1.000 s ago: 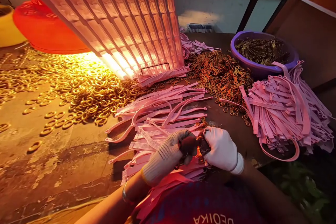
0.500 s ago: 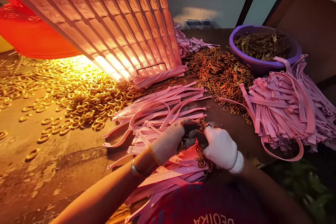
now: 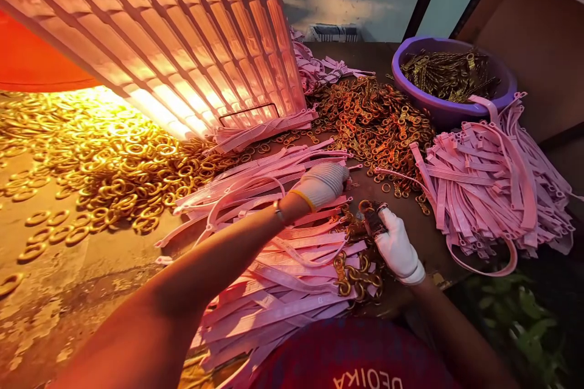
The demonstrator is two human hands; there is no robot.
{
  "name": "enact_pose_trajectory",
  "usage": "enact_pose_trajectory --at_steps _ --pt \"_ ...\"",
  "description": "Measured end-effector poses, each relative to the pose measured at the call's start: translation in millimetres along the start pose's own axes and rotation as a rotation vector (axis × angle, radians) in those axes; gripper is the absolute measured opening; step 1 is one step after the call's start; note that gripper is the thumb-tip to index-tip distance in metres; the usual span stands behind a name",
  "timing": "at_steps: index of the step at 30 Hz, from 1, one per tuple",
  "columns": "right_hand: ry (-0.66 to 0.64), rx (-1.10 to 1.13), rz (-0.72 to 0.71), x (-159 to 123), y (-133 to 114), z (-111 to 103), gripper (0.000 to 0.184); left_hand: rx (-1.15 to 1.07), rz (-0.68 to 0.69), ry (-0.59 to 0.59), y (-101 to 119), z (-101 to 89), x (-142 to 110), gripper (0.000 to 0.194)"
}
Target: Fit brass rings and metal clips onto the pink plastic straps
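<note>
My left hand, in a pale knitted glove, reaches over the ends of pink straps laid out in front of me. Its fingers point away and are hidden behind the knuckles. My right hand, in a white glove with dark fingertips, is closed in a pinch beside the strap ends. A small brass-coloured metal fitting shows at its fingertips, partly covered. Just below and left of that hand, several brass-coloured clasps lie in a cluster over the strap ends.
Gold rings are heaped at left under a bright lamp and a ribbed translucent panel. Small brass clasps form a pile behind my hands. A purple basin holds chain-like metal pieces. More pink straps lie at right.
My hands were together over the clasps and have now parted. The left hand has moved away from me toward the strap ends; the right has shifted slightly right. The view has shifted a little.
</note>
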State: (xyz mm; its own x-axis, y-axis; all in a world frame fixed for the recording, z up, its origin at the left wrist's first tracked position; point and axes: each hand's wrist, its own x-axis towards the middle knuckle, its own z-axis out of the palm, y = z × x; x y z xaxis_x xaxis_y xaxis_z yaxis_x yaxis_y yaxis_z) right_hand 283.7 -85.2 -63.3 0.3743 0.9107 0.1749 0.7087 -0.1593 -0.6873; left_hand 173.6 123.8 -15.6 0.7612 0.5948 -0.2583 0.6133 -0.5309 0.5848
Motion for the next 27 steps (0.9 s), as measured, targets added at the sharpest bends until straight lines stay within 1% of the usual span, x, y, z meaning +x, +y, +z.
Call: enact_pose_trajectory --at_steps 1,3,4,5,7,9,11,13,14,16,17,20,21,22,25,26,27 --pt "-0.001 -0.037 -0.009 -0.5 -3.7 -3.0 0.036 -0.042 0.001 0.010 -1.7 -8.5 -13.6 0.018" --pt "0.006 -0.063 -0.073 0.6 -15.4 -8.6 0.039 -0.173 -0.021 0.017 -6.2 -23.5 -47.7 0.028" --pt "0.006 -0.046 -0.135 2.1 -23.2 -10.9 0.041 -0.444 -0.067 -0.016 -8.3 -28.2 -66.4 0.031" --pt "0.002 -0.020 -0.207 4.0 -31.9 -12.6 0.044 -0.663 -0.118 -0.025 -9.8 -30.3 -84.9 0.030" --pt "-0.039 0.021 -0.336 8.2 -50.9 -14.3 0.051 -0.959 -0.211 -0.056 -11.2 -26.4 -117.6 0.031" --pt "-0.109 -0.013 -0.399 11.3 -69.0 -13.8 0.056 -1.071 -0.263 -0.048 -10.9 -14.6 -141.5 0.033" --pt "-0.176 -0.140 -0.400 11.6 -84.0 -11.6 0.053 -1.088 -0.268 -0.026 -9.2 -0.4 -156.4 0.036" --pt "-0.200 -0.325 -0.411 8.6 -94.5 -8.9 0.038 -1.053 -0.257 -0.014 -6.0 10.9 -164.9 0.038" --pt "-0.187 -0.431 -0.426 6.2 -97.8 -7.6 0.029 -1.017 -0.253 -0.018 -4.0 14.7 -167.7 0.039" --pt "-0.116 -0.623 -0.497 0.0 -100.7 -5.2 0.012 -0.877 -0.228 -0.012 -0.1 19.1 -171.1 0.039" --pt "-0.070 -0.697 -0.541 -3.4 -100.5 -3.8 0.009 -0.783 -0.184 0.019 1.3 20.1 -171.9 0.037" --pt "0.061 -0.802 -0.652 -13.0 -95.3 2.2 0.020 -0.527 0.015 0.163 2.0 20.3 -172.6 0.026" --pt "0.100 -0.802 -0.671 -16.0 -92.9 5.2 0.022 -0.492 0.054 0.171 1.3 19.9 -172.7 0.024" --pt "0.137 -0.793 -0.677 -18.8 -90.7 8.5 0.023 -0.488 0.061 0.137 0.3 19.5 -172.9 0.026" --pt "0.219 -0.748 -0.657 -26.2 -85.2 18.6 0.022 -0.553 0.008 -0.045 -2.9 20.3 -174.4 0.033" --pt "0.233 -0.729 -0.639 -28.1 -83.9 20.9 0.021 -0.575 0.015 -0.070 -3.8 21.9 -174.9 0.030" --pt "0.222 -0.712 -0.623 -29.7 -83.0 22.1 0.018 -0.592 0.035 -0.069 -4.6 24.4 -175.3 0.024"
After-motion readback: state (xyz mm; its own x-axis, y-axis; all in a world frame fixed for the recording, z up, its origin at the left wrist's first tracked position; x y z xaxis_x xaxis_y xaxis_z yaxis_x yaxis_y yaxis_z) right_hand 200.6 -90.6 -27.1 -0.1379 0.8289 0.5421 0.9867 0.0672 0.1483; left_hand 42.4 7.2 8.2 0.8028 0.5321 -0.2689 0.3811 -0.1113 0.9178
